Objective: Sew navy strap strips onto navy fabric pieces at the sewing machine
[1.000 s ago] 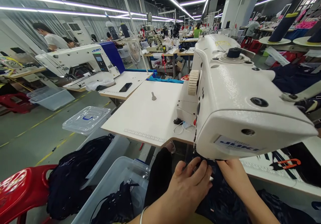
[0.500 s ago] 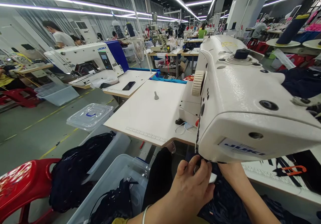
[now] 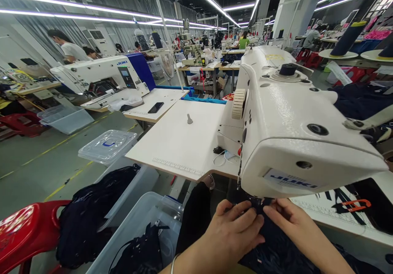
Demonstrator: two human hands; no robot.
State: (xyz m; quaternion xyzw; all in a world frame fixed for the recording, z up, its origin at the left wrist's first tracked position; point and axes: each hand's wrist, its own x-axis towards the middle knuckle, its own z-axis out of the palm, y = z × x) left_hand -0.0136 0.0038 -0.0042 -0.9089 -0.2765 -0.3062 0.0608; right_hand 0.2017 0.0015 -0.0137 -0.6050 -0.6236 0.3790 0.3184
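A white Juki sewing machine [image 3: 285,122] fills the right half of the view. Dark navy fabric [image 3: 276,249] lies under its head and spills toward me. My left hand [image 3: 233,233] rests on that fabric just below the machine's head, fingers pressed together on the cloth. My right hand [image 3: 291,220] is beside it, fingertips pinching the fabric edge near the needle area. The needle itself is hidden behind the machine head.
A white table [image 3: 181,139] extends left of the machine. Clear plastic bins [image 3: 138,225] with dark garments stand below, a bin lid [image 3: 106,145] and a red stool [image 3: 24,229] to the left. Another Juki machine [image 3: 101,75] and other workers are farther back.
Both hands have drawn slightly back from under the machine head; my right hand's fingers now show, pinching the fabric next to my left hand.
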